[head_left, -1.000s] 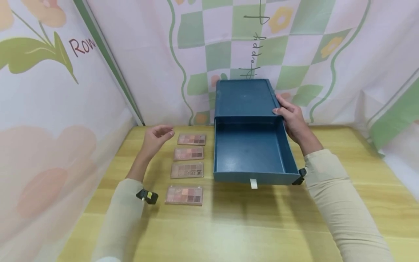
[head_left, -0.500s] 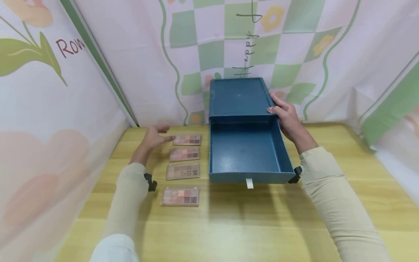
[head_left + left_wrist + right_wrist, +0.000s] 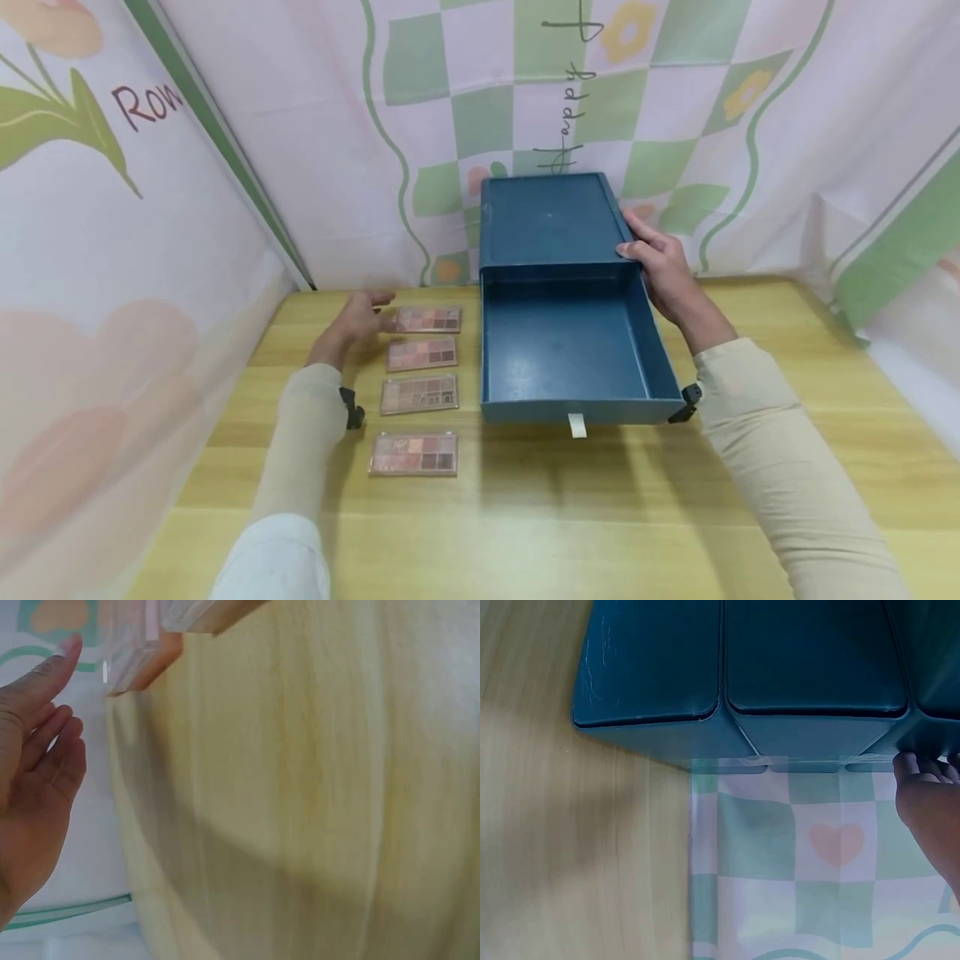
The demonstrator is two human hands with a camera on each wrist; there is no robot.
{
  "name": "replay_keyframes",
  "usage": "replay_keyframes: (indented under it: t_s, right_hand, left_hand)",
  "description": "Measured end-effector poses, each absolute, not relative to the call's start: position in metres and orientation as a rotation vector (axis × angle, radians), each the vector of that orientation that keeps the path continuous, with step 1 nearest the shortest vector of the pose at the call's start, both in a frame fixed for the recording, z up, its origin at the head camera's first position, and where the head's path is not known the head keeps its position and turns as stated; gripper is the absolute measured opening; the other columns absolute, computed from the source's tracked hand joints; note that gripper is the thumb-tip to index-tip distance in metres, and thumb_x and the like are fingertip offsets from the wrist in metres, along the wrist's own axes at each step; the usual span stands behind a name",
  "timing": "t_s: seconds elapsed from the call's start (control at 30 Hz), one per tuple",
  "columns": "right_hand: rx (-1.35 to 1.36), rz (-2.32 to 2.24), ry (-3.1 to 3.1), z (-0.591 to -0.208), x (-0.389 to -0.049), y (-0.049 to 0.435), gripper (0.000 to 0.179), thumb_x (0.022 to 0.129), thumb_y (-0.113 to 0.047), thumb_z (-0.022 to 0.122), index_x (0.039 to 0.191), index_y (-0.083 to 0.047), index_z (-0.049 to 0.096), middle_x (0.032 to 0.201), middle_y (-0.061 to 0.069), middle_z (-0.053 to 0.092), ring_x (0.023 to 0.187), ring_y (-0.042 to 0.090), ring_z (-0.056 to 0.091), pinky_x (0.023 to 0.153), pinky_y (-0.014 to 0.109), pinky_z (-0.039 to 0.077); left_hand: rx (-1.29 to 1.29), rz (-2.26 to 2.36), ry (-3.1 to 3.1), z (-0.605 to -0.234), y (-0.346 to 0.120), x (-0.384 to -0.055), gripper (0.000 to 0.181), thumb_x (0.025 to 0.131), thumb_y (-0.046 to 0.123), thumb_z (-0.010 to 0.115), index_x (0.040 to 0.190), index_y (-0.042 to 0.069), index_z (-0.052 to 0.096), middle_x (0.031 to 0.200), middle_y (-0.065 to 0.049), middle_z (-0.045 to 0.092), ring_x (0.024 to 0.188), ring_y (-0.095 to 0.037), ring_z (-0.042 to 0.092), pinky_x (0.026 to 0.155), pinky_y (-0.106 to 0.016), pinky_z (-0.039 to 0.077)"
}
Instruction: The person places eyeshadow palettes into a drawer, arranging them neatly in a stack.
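Observation:
My left hand (image 3: 362, 318) is at the left end of the farthest eyeshadow palette (image 3: 429, 319); in the left wrist view its fingers are loosely extended, with no object between them and the thumb. Three more palettes lie in a column nearer me: a pinkish one (image 3: 422, 354), a brownish one (image 3: 419, 394) and the nearest one (image 3: 413, 454). To their right stands a dark blue drawer unit (image 3: 553, 218), its top drawer (image 3: 583, 410) pulled out with a bare bottom. My right hand (image 3: 663, 271) holds the unit's right top edge, thumb on top and fingers along the side.
Stacked lower sections (image 3: 817, 660) of the unit show in the right wrist view. A small white pull tab (image 3: 577, 426) hangs from the drawer front. Patterned curtains (image 3: 491, 92) close off the back and left of the wooden table (image 3: 540, 542).
My left hand has come down and in to the farthest palette's left end. My right hand stays on the unit; the head view has shifted slightly.

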State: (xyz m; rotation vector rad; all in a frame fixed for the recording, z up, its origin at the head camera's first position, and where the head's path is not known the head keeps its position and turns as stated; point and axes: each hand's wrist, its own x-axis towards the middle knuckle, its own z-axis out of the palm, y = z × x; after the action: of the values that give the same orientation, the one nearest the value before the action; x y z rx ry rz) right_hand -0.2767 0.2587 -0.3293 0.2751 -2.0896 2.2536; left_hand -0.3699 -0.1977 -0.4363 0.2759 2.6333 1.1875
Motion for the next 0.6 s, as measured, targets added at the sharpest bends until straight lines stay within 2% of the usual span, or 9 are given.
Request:
replay_keyframes:
  t_s: [0.07,0.13,0.37,0.6]
  right_hand:
    - [0.278,2.254,-2.095,-0.329,-0.276,0.259,0.069,0.099,-0.003,0.049,0.161,-0.01,0.019,0.173,0.003,0.007,0.159,0.014,0.015,0.089,0.003,0.046]
    - [0.28,2.254,-2.101,-0.329,-0.276,0.259,0.069,0.099,-0.003,0.048,0.161,-0.01,0.019,0.173,0.003,0.007,0.16,0.019,0.011,0.091,0.003,0.046]
    - [0.272,2.262,-2.111,-0.331,-0.273,0.259,0.069,0.1,-0.003,0.047,0.162,-0.01,0.017,0.173,0.004,0.006,0.16,0.019,0.013,0.091,0.003,0.047]
    - [0.284,2.227,-2.124,-0.329,-0.274,0.258,0.069,0.099,-0.004,0.047,0.161,-0.008,0.018,0.173,0.004,0.008,0.16,0.019,0.013,0.094,0.004,0.046]
  left_hand:
    - [0.245,1.234,2.584,-0.44,-0.196,-0.372,0.081,0.083,0.01,0.081,0.153,0.002,0.041,0.162,-0.015,0.04,0.15,-0.04,0.038,0.126,-0.05,0.03]
    - [0.217,1.264,2.55,-0.444,-0.194,-0.373,0.083,0.082,0.009,0.082,0.153,0.004,0.04,0.162,-0.015,0.041,0.15,-0.037,0.038,0.126,-0.048,0.03]
    - [0.27,1.253,2.536,-0.449,-0.191,-0.374,0.084,0.078,0.004,0.084,0.151,-0.001,0.042,0.156,-0.021,0.047,0.145,-0.037,0.046,0.124,-0.046,0.035]
    - [0.256,1.189,2.583,-0.44,-0.194,-0.375,0.076,0.084,0.013,0.081,0.151,0.003,0.044,0.156,-0.021,0.046,0.146,-0.038,0.044,0.126,-0.05,0.03]
